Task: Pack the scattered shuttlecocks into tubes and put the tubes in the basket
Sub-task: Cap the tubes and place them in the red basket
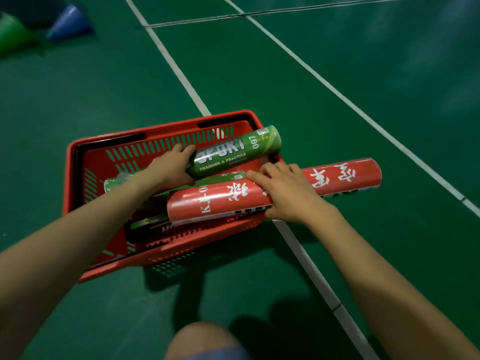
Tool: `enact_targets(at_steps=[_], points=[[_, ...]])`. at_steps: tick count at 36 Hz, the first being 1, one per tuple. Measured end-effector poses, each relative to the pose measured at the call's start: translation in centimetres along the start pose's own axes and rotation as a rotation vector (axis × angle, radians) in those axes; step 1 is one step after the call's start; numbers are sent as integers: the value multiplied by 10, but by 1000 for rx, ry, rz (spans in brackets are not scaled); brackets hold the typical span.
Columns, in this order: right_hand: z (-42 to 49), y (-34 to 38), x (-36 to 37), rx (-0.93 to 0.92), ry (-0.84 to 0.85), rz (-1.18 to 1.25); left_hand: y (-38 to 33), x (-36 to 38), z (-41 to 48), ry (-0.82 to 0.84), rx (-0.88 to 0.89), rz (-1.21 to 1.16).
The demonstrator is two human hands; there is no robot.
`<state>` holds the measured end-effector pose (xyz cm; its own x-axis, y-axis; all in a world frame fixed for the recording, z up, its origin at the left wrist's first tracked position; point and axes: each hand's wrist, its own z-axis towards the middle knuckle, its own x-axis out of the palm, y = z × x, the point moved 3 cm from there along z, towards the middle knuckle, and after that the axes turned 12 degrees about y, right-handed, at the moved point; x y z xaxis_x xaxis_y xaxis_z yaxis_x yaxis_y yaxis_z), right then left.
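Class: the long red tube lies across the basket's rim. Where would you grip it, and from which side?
Around its middle, from above, where the right hand sits. The red tube lies nearly level across the basket rim, one end overhanging, so a mid-length hold likely balances it; the green tube crowds its far side.

A dark green sports floor (78, 100) fills the view, crossed by white lines (179, 71) that run diagonally and meet near the top. A blue cone (68, 23) and a green cone (13, 32) stand at the upper left. Pale light glints off the floor at the upper right.
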<state>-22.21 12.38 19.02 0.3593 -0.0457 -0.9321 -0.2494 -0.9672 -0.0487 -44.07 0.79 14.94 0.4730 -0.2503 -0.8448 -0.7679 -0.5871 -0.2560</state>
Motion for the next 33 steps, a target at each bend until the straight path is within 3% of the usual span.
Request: enact_targets(at_steps=[8,18,20,25,27,33], points=[[54,40,14,-40,73,-20,57,35,39,101,-98,46],[75,58,30,-62,114,-90,65,62,84,112,-102,145],[77,61,32,-72,124,-73,70,60,86,121,-81,95],[95,75,40,-78,118,-13,60,29,58,-20,85,-315],[102,85,41,-103,120,-9,53,23,38,69,141,-340],[125,111,36,-222,167,52,59,36,-16,693,147,-236]])
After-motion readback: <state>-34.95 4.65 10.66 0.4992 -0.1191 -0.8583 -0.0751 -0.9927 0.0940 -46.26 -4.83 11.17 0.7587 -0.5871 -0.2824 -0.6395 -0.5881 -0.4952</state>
